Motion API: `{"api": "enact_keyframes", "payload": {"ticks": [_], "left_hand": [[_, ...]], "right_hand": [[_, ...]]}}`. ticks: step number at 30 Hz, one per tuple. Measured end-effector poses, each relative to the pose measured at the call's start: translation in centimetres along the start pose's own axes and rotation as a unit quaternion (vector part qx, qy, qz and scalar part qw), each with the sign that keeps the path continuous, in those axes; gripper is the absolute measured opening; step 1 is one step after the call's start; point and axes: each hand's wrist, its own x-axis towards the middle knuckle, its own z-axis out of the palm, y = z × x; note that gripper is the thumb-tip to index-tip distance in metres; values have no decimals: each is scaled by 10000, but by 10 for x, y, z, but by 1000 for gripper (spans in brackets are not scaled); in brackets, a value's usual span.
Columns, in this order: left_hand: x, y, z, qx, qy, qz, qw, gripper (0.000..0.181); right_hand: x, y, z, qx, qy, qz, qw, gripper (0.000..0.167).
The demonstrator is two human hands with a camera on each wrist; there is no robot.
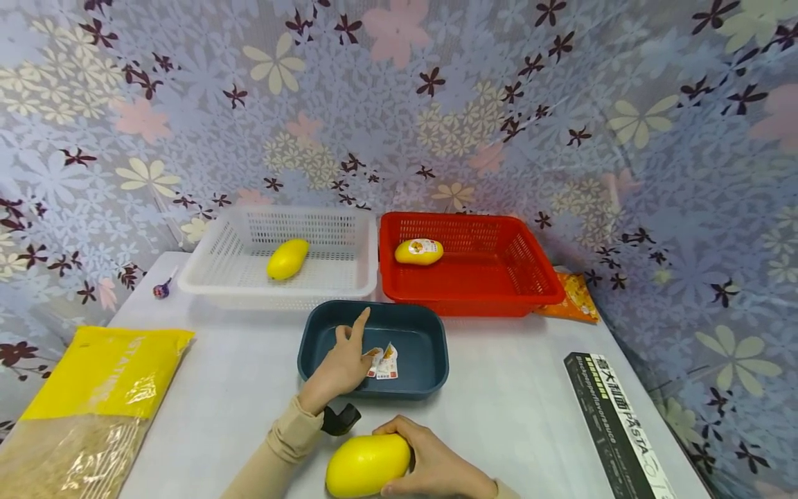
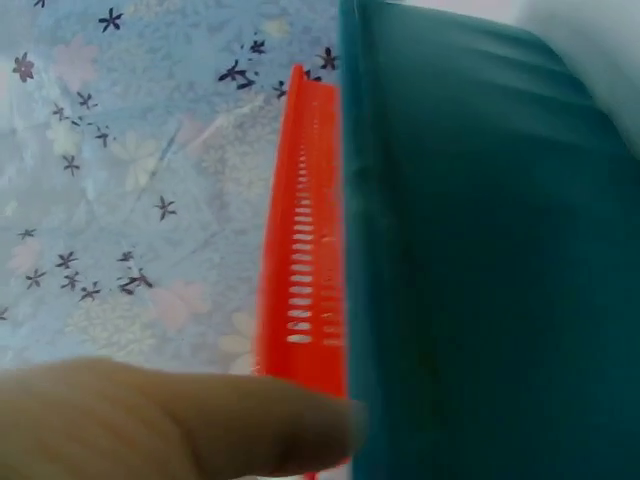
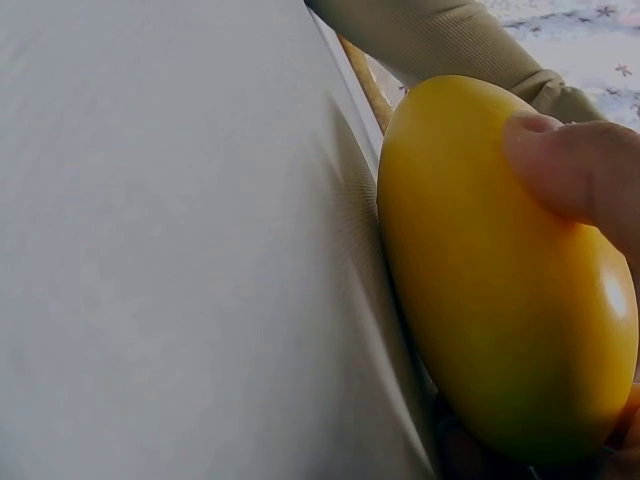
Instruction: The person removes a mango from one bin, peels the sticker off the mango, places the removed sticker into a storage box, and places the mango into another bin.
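My right hand (image 1: 439, 461) grips a smooth yellow mango (image 1: 368, 466) low over the white table, fingers over its upper side and thumb below. In the right wrist view the thumb presses on the mango (image 3: 500, 280), and no label shows on it. My left hand (image 1: 343, 367) reaches over a dark teal bin (image 1: 414, 384), index finger extended. Beside its thumb are torn white paper labels (image 1: 387, 364) inside the bin; whether the thumb touches one cannot be told. The left wrist view shows the thumb near the bin wall (image 2: 365, 250).
Behind stand a white basket (image 1: 280, 294) with a mango (image 1: 288, 259) and a red basket (image 1: 467, 305) with a labelled mango (image 1: 419, 252). A yellow bag (image 1: 106, 388) and lollipop (image 1: 161, 290) lie left; a pasta box (image 1: 617, 423) and orange packet (image 1: 572, 298) lie right.
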Motion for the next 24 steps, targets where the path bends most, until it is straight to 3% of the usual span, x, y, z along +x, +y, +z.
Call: {"api": "enact_keyframes", "payload": {"ticks": [3, 6, 10, 15, 19, 24], "left_hand": [[-1, 1, -12, -197, 577, 201, 9979, 70], [-1, 3, -29, -450, 1397, 395, 9884, 62], [4, -4, -50, -932, 2437, 356, 9647, 55], [13, -24, -72, -1300, 3526, -131, 9266, 54], [17, -43, -86, -1365, 3988, -649, 9045, 58], [21, -62, -94, -1455, 4079, -1066, 8950, 65]], "right_hand": [[1, 0, 1, 170, -61, 196, 9996, 56], [1, -3, 1, 411, -104, 574, 9974, 57], [1, -7, 1, 728, -112, 918, 9930, 56], [0, -7, 0, 829, -109, 974, 9917, 57], [1, -8, 1, 1004, -58, 1116, 9886, 57], [3, -10, 5, 1246, 52, 1536, 9802, 59]]}}
